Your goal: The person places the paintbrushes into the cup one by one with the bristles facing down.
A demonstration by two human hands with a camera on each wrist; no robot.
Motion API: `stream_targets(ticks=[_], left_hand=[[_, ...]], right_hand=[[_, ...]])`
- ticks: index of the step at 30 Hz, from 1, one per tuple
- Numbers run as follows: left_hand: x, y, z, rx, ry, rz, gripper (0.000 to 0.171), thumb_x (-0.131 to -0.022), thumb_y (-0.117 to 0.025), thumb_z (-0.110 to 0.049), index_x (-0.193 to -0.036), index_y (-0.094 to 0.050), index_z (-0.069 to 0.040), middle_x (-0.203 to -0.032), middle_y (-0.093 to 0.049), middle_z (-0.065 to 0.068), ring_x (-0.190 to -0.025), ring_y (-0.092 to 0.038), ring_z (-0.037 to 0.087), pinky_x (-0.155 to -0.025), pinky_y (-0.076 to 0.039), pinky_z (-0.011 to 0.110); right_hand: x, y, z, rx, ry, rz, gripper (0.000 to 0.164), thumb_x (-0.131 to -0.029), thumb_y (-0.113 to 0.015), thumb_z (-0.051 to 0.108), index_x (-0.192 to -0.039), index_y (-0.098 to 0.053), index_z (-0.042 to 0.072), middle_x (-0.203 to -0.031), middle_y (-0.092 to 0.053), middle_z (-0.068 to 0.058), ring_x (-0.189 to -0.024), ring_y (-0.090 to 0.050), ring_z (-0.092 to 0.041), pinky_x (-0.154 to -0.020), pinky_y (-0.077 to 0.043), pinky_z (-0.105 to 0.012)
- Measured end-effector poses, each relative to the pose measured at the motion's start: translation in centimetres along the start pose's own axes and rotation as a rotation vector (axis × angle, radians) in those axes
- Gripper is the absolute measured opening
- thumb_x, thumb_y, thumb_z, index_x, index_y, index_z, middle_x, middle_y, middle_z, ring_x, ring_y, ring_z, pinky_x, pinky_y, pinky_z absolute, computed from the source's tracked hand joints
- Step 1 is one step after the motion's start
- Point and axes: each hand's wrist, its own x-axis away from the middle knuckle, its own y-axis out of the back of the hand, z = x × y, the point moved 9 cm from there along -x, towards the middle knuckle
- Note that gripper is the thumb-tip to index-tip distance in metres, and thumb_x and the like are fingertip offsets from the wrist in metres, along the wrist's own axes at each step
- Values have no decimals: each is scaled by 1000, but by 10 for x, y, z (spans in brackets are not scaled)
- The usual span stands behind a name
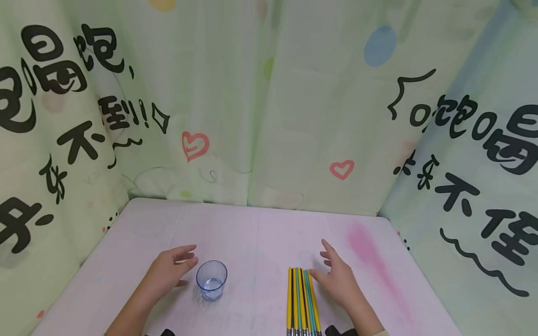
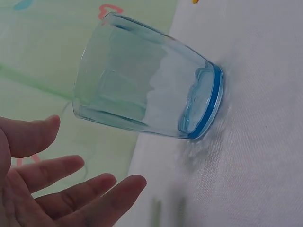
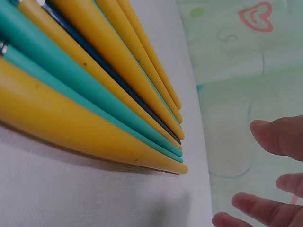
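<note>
- Nearest the lens in the right wrist view, yellow, teal and dark sticks [image 3: 104, 42] crowd the upper left, their rounded ends pointing toward mid-frame.
- Seen from the head, the same row lies side by side at lower right of centre, silver-coloured bands showing at the bottom edge.
- At the row's right, a person's right hand [image 1: 336, 277] is relaxed, fingers parted and gripping nothing — the thumb tip appears to meet the sticks in the head view, though the right wrist view shows a gap.
- Left of centre, low in the frame, a clear, blue-tinted glass [image 1: 212, 280] stands upright on a pale tabletop [image 1: 252, 242]; whether its bottom layer is liquid or thick glass cannot be told.
- Just beside it, to the left, the left hand [image 1: 168, 270] hovers with fingers loosely spread — near the glass, apart from it.
- Pink streak [image 1: 380, 259], lower right, marks the tabletop.
- Pale green curtain [image 1: 252, 116], bearing black lettering [image 1: 77, 144], spans the upper frame.
</note>
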Motion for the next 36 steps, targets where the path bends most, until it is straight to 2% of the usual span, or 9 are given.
stream_targets(ticks=[5, 8, 12, 17, 25, 36], left_hand=[[1, -3, 3, 91, 26, 17, 48, -104, -71, -16, -149, -61, -2, -141, -68, 24, -122, -69, 33, -81, -70, 44], [2, -5, 5, 133, 36, 31, 45, -103, -71, -14, -146, -63, 0, -136, -71, 22, -116, -70, 27, -81, -70, 45], [3, -8, 6, 175, 46, 58, 46, -102, -73, -14, -144, -64, 2, -131, -72, 20, -110, -70, 22, -82, -70, 46], [4, -11, 7, 209, 60, 81, 47, -101, -74, -11, -144, -63, 4, -126, -71, 18, -104, -68, 19, -83, -70, 46], [5, -13, 8, 239, 49, 84, 46, -101, -73, -10, -143, -62, 7, -125, -72, 19, -103, -68, 19, -84, -70, 48], [5, -18, 11, 270, 75, 111, 41, -99, -74, -5, -138, -66, 6, -119, -72, 17, -99, -72, 21, -82, -70, 48]], right_hand=[[-1, 0, -5, -57, -74, 7, 80, -95, -80, 23, -164, -41, 13, -141, -68, -17, -126, -69, -37, -104, -62, -57], [-1, -1, -7, -101, -96, 9, 75, -94, -81, 20, -160, -47, 11, -130, -72, -14, -114, -72, -30, -92, -67, -48], [-1, -4, -11, -184, -117, 31, 73, -94, -81, 13, -159, -48, 9, -118, -72, -13, -97, -73, -20, -74, -69, -37], [-1, -11, -19, -254, -179, 72, 74, -92, -80, 8, -159, -47, 8, -109, -71, -14, -78, -70, -19, -62, -68, -36], [4, -16, -26, -267, -247, 129, 69, -89, -81, 3, -153, -54, 6, -93, -70, -10, -72, -69, -22, -58, -66, -36], [13, -25, -30, -248, -300, 221, 65, -84, -83, 0, -145, -60, 5, -89, -70, -10, -70, -68, -22, -55, -65, -36]])
